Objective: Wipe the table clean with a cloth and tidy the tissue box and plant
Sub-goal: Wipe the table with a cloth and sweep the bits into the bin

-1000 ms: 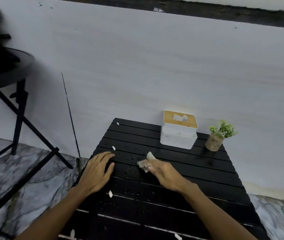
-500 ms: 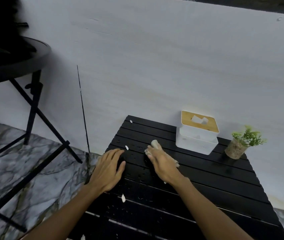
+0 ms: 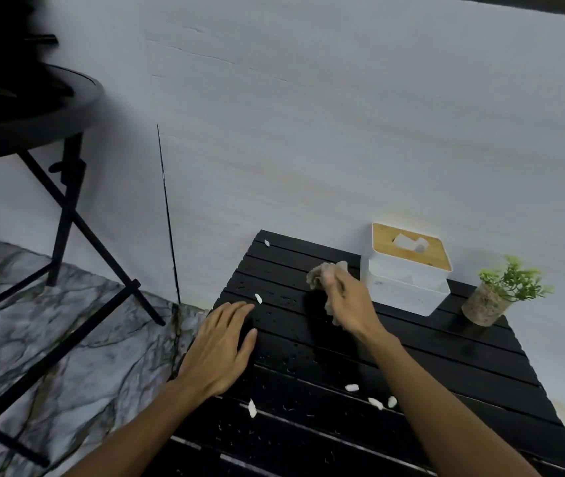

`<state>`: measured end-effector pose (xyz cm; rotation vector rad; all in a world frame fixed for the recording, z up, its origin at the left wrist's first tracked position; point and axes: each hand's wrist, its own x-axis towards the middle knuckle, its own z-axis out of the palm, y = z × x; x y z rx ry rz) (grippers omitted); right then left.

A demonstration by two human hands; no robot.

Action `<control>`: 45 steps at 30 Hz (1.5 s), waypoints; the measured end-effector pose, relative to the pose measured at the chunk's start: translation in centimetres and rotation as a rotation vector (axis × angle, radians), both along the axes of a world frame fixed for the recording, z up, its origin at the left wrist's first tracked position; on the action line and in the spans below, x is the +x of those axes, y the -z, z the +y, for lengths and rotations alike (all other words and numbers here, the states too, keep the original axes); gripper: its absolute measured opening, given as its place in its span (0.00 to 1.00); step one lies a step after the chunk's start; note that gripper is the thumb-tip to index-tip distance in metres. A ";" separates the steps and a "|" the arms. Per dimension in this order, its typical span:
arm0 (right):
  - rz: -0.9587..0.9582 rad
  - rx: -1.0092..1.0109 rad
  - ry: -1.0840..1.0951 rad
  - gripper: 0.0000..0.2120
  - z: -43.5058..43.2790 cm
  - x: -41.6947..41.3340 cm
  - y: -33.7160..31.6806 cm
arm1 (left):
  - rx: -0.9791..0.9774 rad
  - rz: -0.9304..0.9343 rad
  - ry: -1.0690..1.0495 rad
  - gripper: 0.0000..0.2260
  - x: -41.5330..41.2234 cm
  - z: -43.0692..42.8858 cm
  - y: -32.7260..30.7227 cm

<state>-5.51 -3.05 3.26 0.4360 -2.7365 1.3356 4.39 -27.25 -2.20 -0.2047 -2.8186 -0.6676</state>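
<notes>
While left hand (image 3: 217, 349) lies flat, fingers together, on black slatted table (image 3: 446, 366), right hand (image 3: 349, 304) grips crumpled cloth (image 3: 320, 275) near white wood-lidded tissue box (image 3: 408, 270).

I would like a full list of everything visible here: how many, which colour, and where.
table: one, black, against the wall
tissue box: one, white with wooden lid, table's far side
plant: one, green, right of the tissue box
cloth: one, beige, in the right hand
scraps: about six, white, scattered on the table
round stand: one, black, far left
floor: one, grey marble, left
left hand: one, flat on the table
right hand: one, grips the cloth
</notes>
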 end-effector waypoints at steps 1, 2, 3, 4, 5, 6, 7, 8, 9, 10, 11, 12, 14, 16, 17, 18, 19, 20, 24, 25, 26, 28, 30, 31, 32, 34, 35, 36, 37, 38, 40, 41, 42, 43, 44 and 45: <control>-0.003 0.202 0.011 0.24 -0.1 -1.3 1.6 | -0.002 0.001 0.001 0.25 0.0 0.0 0.0; -0.008 0.383 0.032 0.29 -0.3 -2.2 3.2 | -0.002 -0.001 0.000 0.25 0.0 0.0 0.1; -0.007 0.499 0.058 0.33 -0.7 -2.8 4.6 | -0.001 -0.004 -0.006 0.26 0.0 0.0 0.1; 0.002 0.554 0.082 0.35 -1.1 -3.3 5.6 | 0.001 -0.008 -0.014 0.27 0.1 0.0 0.1; 0.024 0.574 0.100 0.35 -1.6 -3.7 6.1 | 0.001 -0.012 -0.025 0.27 0.1 0.0 0.2; 0.061 0.587 0.100 0.33 -2.1 -4.0 6.4 | -0.001 -0.014 -0.037 0.28 0.1 0.1 0.1; 0.103 0.598 0.078 0.31 -2.7 -4.2 6.3 | -0.007 -0.014 -0.048 0.29 0.0 0.1 0.2; 0.129 0.591 0.039 0.27 -3.1 -4.2 5.9 | -0.018 -0.015 -0.057 0.29 -0.1 0.2 0.1; 0.145 0.570 -0.019 0.25 -3.4 -4.2 5.7 | -0.033 -0.019 -0.065 0.30 -0.2 0.3 0.2; 0.148 0.544 -0.091 0.24 -3.6 -3.9 5.4 | -0.051 -0.026 -0.072 0.30 -0.2 0.4 0.2; 0.142 0.517 -0.165 0.23 -3.5 -3.1 5.1 | -0.069 -0.036 -0.079 0.30 -0.3 0.5 0.2; 0.140 0.493 -0.233 0.23 -3.2 -2.4 5.0 | -0.082 -0.046 -0.085 0.31 -0.3 0.6 0.1; 0.140 0.465 -0.338 0.23 -1.9 -1.1 4.8 | -0.086 -0.055 -0.092 0.34 -0.5 0.7 -0.1; 0.153 0.434 -0.313 0.22 -0.9 -0.8 5.0 | -0.092 -0.061 -0.085 0.35 -0.7 0.6 -0.3; 0.163 0.404 -0.249 0.21 -0.7 -1.1 4.9 | -0.098 -0.061 -0.081 0.35 -0.9 0.5 -0.3; 0.168 0.363 -0.162 0.20 -0.8 -1.9 4.8 | -0.101 -0.058 -0.078 0.35 -1.0 0.5 -0.3; 0.186 0.325 -0.074 0.18 -1.1 -2.9 4.7 | -0.102 -0.051 -0.077 0.35 -1.1 0.4 -0.3; 0.223 0.291 0.010 0.15 -1.5 -4.2 4.7 | -0.100 -0.043 -0.078 0.34 -1.1 0.4 -0.3; 0.244 0.275 0.351 0.11 -3.9 -9.3 4.8 | -0.083 -0.028 -0.084 0.29 -0.8 0.5 -0.5; 0.187 0.304 0.428 0.10 -4.7 -10.3 5.0 | -0.075 -0.027 -0.081 0.29 -0.8 0.5 -0.6; 0.132 0.327 0.484 0.11 -5.7 -11.1 5.1 | -0.068 -0.033 -0.076 0.29 -0.8 0.5 -0.6; 0.085 0.347 0.526 0.11 -7.9 -12.2 5.2 | -0.053 -0.039 -0.071 0.29 -1.0 0.5 -0.4; 0.078 0.349 0.521 0.13 -10.1 -13.2 5.2 | -0.053 -0.042 -0.084 0.29 -1.4 0.5 0.2; 0.078 0.345 0.511 0.13 -11.0 -13.7 5.2 | -0.074 -0.062 -0.088 0.29 -1.5 0.5 0.3; 0.079 0.335 0.495 0.14 -11.9 -14.1 5.1 | -0.091 -0.104 -0.084 0.29 -1.5 0.4 0.5; 0.094 0.302 0.451 0.13 -13.3 -14.7 5.0 | -0.108 -0.105 -0.081 0.27 -1.6 0.3 0.8; 0.105 0.299 0.421 0.14 -13.8 -15.0 4.9 | -0.113 -0.090 -0.078 0.26 -1.7 0.3 1.0; 0.106 0.300 0.394 0.15 -14.1 -15.2 4.9 | -0.113 -0.078 -0.076 0.26 -1.8 0.3 1.1; 0.102 0.294 0.370 0.16 -14.3 -15.6 5.0 | -0.113 -0.063 -0.080 0.26 -1.8 0.2 1.2; 0.093 0.287 0.347 0.17 -14.4 -15.7 5.0 | -0.114 -0.041 -0.086 0.26 -1.8 0.2 1.4; 0.094 0.319 0.299 0.17 -14.5 -16.1 5.2 | -0.118 -0.020 -0.095 0.26 -1.9 0.3 1.7; 0.103 0.341 0.277 0.17 -14.6 -16.1 5.2 | -0.116 -0.018 -0.096 0.26 -2.0 0.4 1.9; 0.113 0.349 0.259 0.16 -14.8 -16.2 5.2 | -0.111 -0.016 -0.096 0.26 -2.0 0.4 1.9; 0.121 0.339 0.237 0.16 -15.1 -16.1 5.0 | -0.109 -0.015 -0.095 0.26 -2.0 0.4 2.0; 0.130 0.341 0.208 0.15 -15.3 -16.1 4.9 | -0.112 -0.012 -0.097 0.26 -2.1 0.4 2.1; 0.145 0.356 0.170 0.14 -15.4 -16.2 5.0 | -0.117 -0.007 -0.099 0.26 -2.1 0.4 2.1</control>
